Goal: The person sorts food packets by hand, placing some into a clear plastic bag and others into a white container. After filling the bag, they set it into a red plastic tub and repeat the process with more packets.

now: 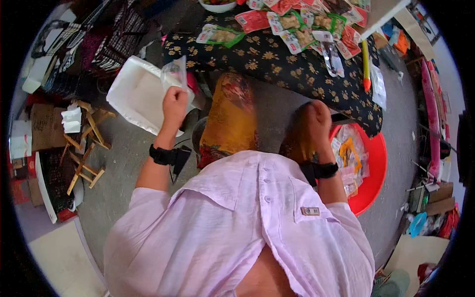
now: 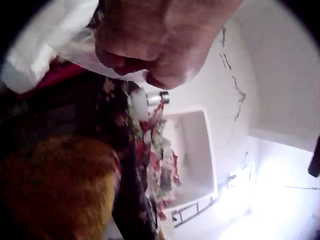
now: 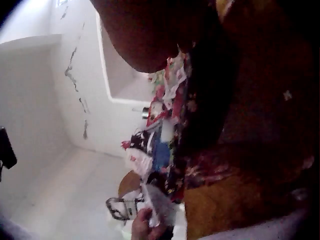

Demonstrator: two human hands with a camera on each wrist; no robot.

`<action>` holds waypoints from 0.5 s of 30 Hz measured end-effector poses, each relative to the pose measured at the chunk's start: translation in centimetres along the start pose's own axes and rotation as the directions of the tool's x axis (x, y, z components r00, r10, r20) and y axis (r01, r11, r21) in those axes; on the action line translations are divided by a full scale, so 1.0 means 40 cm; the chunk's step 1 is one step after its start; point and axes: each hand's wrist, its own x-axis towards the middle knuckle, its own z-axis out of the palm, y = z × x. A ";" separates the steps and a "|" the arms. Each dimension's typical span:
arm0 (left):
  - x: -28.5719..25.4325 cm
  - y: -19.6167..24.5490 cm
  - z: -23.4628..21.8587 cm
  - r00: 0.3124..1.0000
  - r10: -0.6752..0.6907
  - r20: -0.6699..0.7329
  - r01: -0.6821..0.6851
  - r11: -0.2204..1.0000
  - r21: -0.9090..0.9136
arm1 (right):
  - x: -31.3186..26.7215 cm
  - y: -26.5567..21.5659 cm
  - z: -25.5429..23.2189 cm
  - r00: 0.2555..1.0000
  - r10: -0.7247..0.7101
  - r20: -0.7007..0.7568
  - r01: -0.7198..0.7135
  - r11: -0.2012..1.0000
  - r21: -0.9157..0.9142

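Observation:
My left hand (image 1: 174, 111) grips the lower end of a clear plastic bag (image 1: 174, 73), which stands up above the fist. The bag overlaps the right rim of a white foam box (image 1: 123, 106) on the floor. In the right wrist view the same clear bag (image 3: 159, 202) shows at the bottom, held in the left hand (image 3: 144, 227). My right hand (image 1: 319, 123) is over the right knee, fingers loosely curled, with nothing seen in it. Beside it stands a red basin (image 1: 378, 166) holding several clear packets (image 1: 354, 148). The right hand's underside is hidden.
Ahead is a low table with a dark flowered cloth (image 1: 297, 72), bearing several food packets (image 1: 292, 24) and a silvery pouch (image 1: 330, 54). A yellow stick with an orange end (image 1: 366, 64) lies at its right. Wooden stool frames (image 1: 84, 163) and a checked bag (image 1: 116, 37) stand left.

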 end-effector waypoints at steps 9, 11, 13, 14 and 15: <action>-0.151 0.127 0.255 0.870 -0.061 0.490 0.116 0.990 -0.082 | -0.019 -0.193 0.209 0.812 0.248 0.529 -0.509 0.744 0.433; -0.154 0.117 0.273 0.817 -0.119 0.564 0.193 0.978 -0.074 | -0.021 -0.199 0.220 0.789 0.284 0.545 -0.562 0.692 0.453; -0.153 0.123 0.279 0.766 -0.135 0.629 0.238 0.968 -0.082 | -0.018 -0.200 0.218 0.746 0.329 0.579 -0.627 0.641 0.443; -0.153 0.132 0.280 0.742 -0.122 0.660 0.246 0.964 -0.097 | -0.017 -0.199 0.216 0.723 0.350 0.596 -0.657 0.615 0.435; -0.152 0.138 0.281 0.716 -0.108 0.690 0.254 0.961 -0.113 | -0.017 -0.197 0.213 0.722 0.342 0.602 -0.658 0.608 0.444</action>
